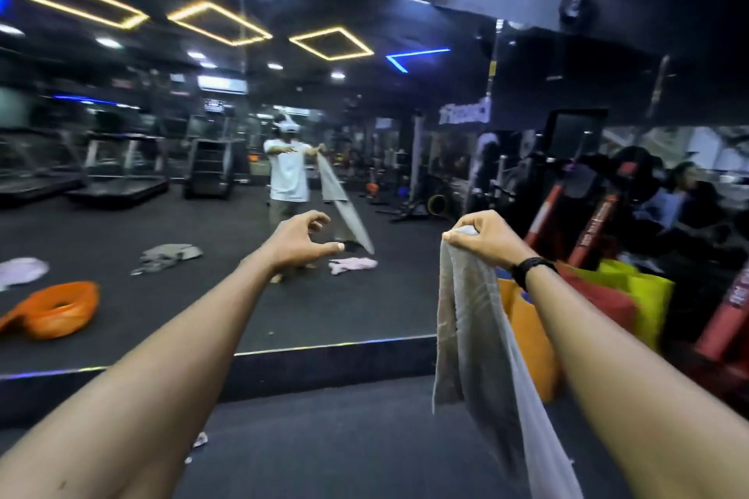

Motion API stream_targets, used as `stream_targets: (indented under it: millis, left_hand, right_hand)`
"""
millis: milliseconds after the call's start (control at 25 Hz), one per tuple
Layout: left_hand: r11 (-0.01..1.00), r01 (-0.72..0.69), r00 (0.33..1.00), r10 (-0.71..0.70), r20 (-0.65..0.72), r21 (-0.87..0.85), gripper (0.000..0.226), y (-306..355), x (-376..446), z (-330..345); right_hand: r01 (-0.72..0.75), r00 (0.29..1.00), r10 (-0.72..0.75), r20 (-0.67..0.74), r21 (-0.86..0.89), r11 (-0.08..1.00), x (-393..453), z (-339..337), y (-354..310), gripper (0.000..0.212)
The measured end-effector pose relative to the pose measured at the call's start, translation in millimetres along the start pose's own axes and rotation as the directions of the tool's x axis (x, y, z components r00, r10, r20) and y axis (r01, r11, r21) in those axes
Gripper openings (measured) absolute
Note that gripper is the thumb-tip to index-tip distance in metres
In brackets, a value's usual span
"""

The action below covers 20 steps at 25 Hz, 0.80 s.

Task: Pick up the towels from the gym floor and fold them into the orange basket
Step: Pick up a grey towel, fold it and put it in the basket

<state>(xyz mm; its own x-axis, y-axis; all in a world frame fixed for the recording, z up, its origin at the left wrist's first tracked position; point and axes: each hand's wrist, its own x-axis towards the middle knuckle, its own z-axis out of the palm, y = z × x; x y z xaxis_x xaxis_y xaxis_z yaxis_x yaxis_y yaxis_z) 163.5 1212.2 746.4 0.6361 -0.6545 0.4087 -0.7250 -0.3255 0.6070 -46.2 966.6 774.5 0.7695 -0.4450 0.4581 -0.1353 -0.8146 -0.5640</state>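
My right hand [482,239] pinches the top edge of a grey towel [474,336], which hangs down long in front of me. My left hand [300,241] is held out level with it, fingers loosely curved and thumb out, holding nothing. I face a wall mirror. Its reflection shows the orange basket [56,314] tipped on the dark floor at the left. A crumpled grey towel [166,257], a pink towel [352,265] and a pale towel [20,271] also lie on the floor in the reflection.
The mirror's dark base ledge [324,356] runs across just ahead. At the right stand an orange bag [527,336], a yellow-green bag [640,292] and red-framed gym machines [595,223]. A small scrap [200,440] lies on the floor near me. Treadmills show in the reflection.
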Motion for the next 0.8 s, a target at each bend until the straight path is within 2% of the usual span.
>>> stream_targets:
  millis: [160,240,360,560,640,800]
  left_hand:
    - [0.981,0.185,0.970,-0.173,-0.170,0.055,0.056,-127,-29,-128]
    - [0.963,0.259,0.948,-0.238,-0.211,0.078,0.057,-171,-52,-177]
    - [0.927,0.358,0.901,-0.310,-0.303,0.115,0.059,-224,-89,-241]
    - [0.829,0.545,0.769,-0.436,-0.468,0.124,0.056,-304,-175,-335]
    - [0.782,0.610,0.715,-0.476,-0.513,0.125,0.057,-326,-206,-364]
    - [0.674,0.732,0.577,-0.541,-0.612,0.094,0.056,-367,-270,-419]
  right_hand:
    - [0.165,0.971,-0.178,0.159,0.092,0.982,82,145,-108,0.021]
    - [0.218,0.949,-0.248,0.195,0.162,0.962,107,203,-156,0.027]
    - [0.282,0.895,-0.350,0.276,0.260,0.924,129,279,-227,0.020]
    - [0.428,0.770,-0.541,0.339,0.354,0.831,159,403,-336,0.015]
    - [0.451,0.729,-0.588,0.350,0.401,0.797,164,450,-370,0.014]
    - [0.471,0.595,-0.697,0.400,0.529,0.706,167,550,-457,0.014]
